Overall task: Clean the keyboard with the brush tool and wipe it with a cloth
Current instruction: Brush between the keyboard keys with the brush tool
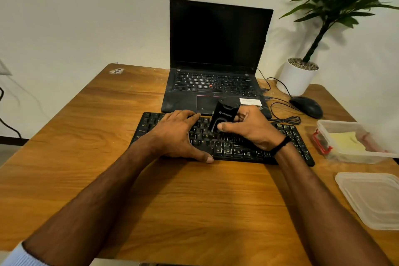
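The right grip point(251, 128) pinches the brush tool point(224, 114), tip down midway along the keyboard point(237, 150), which runs nine to three; the left grip point(177, 134) lies flat on its nine-o'clock half.

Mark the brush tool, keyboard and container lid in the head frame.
brush tool point(224, 114), head view, on its black body above the fingers.
keyboard point(237, 151), head view, on the bottom key row.
container lid point(371, 198), head view, on its flat centre.
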Tool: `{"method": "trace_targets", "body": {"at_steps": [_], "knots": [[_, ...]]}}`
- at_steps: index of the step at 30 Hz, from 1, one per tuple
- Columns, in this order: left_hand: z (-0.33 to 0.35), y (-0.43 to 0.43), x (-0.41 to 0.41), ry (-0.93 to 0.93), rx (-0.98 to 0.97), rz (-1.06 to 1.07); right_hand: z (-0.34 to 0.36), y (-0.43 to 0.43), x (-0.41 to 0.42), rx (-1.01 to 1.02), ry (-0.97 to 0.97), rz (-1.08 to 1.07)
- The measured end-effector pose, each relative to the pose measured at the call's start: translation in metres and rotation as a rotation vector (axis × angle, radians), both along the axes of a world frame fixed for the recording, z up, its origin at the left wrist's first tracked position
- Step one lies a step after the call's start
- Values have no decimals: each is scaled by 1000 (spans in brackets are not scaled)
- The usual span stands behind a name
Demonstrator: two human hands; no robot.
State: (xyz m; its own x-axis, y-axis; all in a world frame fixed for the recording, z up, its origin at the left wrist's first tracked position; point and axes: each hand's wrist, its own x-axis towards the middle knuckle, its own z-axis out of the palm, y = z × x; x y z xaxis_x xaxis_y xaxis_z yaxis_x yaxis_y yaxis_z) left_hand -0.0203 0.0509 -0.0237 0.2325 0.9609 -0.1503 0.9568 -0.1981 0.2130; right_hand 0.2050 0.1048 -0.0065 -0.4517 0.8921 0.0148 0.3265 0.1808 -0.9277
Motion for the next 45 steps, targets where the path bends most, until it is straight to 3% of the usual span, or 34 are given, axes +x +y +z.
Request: {"method": "trace_targets", "body": {"at_steps": [4, 8, 12, 16, 20, 24, 28, 45], "knots": [[-1, 0, -1, -8, 2, 3, 0, 2, -2, 162, -62, -164], [-1, 0, -1, -3, 3, 0, 2, -2, 3, -53, 43, 22], [-3, 1, -2, -12, 0, 6, 2, 1, 0, 102, -16, -117], [-2, 2, -2, -8, -12, 5, 1, 2, 8, -71, 50, 24], [-2, 1, -1, -21, -14, 10, 1, 7, 9, 52, 24, -139], [1, -1, -1, -24, -11, 10, 0, 2, 7, -43, 43, -26], [2, -1, 1, -24, -10, 6, 2, 1, -1, 124, -51, -135], [2, -2, 0, -26, -17, 11, 0, 5, 4, 111, -5, -181]]}}
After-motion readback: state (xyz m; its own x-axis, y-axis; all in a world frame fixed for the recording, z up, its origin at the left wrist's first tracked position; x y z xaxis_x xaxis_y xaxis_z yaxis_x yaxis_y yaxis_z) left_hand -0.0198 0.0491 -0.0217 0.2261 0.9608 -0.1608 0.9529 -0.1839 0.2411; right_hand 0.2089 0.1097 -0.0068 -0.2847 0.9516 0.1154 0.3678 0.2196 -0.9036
